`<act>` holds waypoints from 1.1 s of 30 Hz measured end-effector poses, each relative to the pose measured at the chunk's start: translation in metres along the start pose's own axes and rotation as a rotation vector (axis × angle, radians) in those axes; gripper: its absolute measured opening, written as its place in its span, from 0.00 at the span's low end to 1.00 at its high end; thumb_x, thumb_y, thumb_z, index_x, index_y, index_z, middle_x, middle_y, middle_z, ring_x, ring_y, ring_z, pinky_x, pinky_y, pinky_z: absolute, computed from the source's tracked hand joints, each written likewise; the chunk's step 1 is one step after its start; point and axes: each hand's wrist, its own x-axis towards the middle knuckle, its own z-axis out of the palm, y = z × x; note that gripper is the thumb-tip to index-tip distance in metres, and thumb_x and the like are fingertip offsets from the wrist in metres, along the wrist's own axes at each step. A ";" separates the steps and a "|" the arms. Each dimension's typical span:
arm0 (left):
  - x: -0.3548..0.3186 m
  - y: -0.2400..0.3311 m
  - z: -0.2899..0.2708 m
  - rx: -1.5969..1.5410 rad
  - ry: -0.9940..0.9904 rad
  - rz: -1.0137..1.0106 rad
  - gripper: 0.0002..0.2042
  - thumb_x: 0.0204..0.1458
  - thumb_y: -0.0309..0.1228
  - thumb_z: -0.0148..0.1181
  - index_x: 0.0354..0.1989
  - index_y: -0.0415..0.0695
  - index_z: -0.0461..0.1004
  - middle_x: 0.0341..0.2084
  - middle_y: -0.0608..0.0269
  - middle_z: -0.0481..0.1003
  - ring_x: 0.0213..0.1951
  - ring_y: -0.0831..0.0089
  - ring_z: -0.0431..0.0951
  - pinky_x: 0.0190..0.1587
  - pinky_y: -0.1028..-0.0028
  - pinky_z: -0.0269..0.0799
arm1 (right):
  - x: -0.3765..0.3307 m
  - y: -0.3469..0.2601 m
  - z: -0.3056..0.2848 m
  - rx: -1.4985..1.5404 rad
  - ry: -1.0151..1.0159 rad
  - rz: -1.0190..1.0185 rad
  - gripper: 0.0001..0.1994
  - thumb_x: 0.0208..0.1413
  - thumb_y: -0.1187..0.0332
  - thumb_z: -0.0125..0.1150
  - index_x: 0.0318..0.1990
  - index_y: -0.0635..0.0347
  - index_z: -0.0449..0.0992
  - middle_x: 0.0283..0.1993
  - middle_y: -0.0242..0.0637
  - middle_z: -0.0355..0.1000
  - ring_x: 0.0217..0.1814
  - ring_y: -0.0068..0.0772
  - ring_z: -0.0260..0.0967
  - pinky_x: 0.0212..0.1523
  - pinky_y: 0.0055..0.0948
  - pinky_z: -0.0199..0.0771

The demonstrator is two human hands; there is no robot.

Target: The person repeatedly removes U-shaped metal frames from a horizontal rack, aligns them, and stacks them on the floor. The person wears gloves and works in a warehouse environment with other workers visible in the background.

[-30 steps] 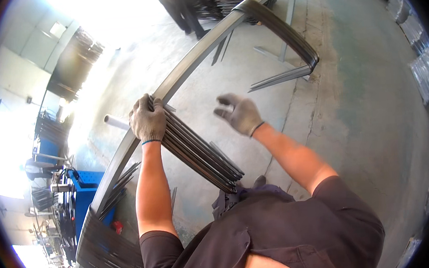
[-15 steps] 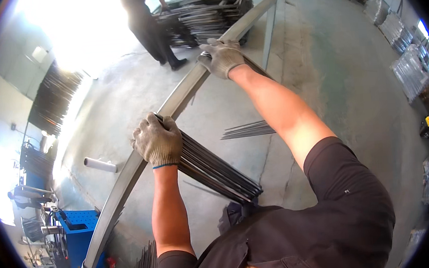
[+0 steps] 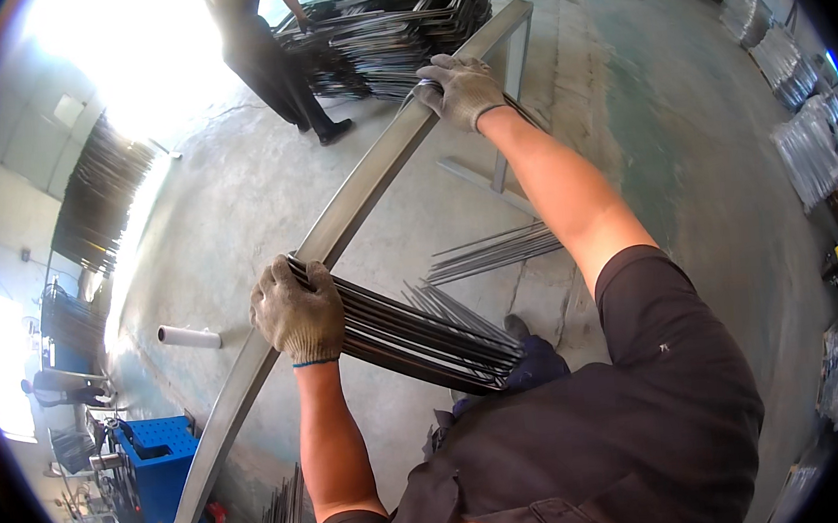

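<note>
A long grey metal beam [image 3: 365, 183] slants from the lower left to the upper middle. My left hand [image 3: 296, 311], in a knitted work glove, is closed over the top of a bundle of dark metal rods [image 3: 424, 327] at the beam. Those rods slope down toward my legs, side by side. Farther up the beam, my gloved right hand [image 3: 463, 91] is closed around dark metal at the beam's edge. Thin dark lengths run back from it and are mostly covered by my forearm. The fingertips of both hands are partly hidden.
Loose rods [image 3: 496, 251] lie on the floor beyond the bundle. A white tube [image 3: 189, 337] lies left of the beam, and a blue perforated stand [image 3: 159, 440] is at lower left. A person in dark clothes [image 3: 274, 67] stands beside stacked dark metal frames [image 3: 393, 35].
The rod bundle has swung slightly toward my right at its lower end. Both hands keep their hold at the beam. More floor rods and a beam leg show; the other person's legs have shifted.
</note>
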 end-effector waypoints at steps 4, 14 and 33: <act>0.023 0.059 0.025 0.007 -0.003 -0.005 0.19 0.62 0.44 0.68 0.54 0.45 0.81 0.48 0.54 0.84 0.56 0.45 0.81 0.61 0.45 0.74 | 0.032 0.059 -0.005 0.000 -0.011 -0.021 0.26 0.74 0.38 0.58 0.70 0.34 0.84 0.77 0.28 0.74 0.82 0.49 0.64 0.83 0.55 0.60; 0.049 0.131 0.048 0.094 -0.011 -0.050 0.22 0.66 0.44 0.62 0.60 0.42 0.83 0.54 0.44 0.85 0.59 0.41 0.82 0.65 0.44 0.74 | 0.098 0.185 0.006 -0.026 -0.008 0.022 0.26 0.72 0.39 0.58 0.71 0.31 0.83 0.81 0.25 0.72 0.85 0.48 0.62 0.85 0.54 0.58; 0.082 0.202 0.091 0.142 0.079 0.015 0.14 0.62 0.44 0.65 0.42 0.46 0.80 0.41 0.51 0.85 0.49 0.41 0.83 0.53 0.44 0.79 | 0.132 0.245 0.004 -0.075 -0.042 0.011 0.30 0.72 0.35 0.53 0.74 0.29 0.80 0.82 0.22 0.71 0.84 0.46 0.61 0.88 0.50 0.52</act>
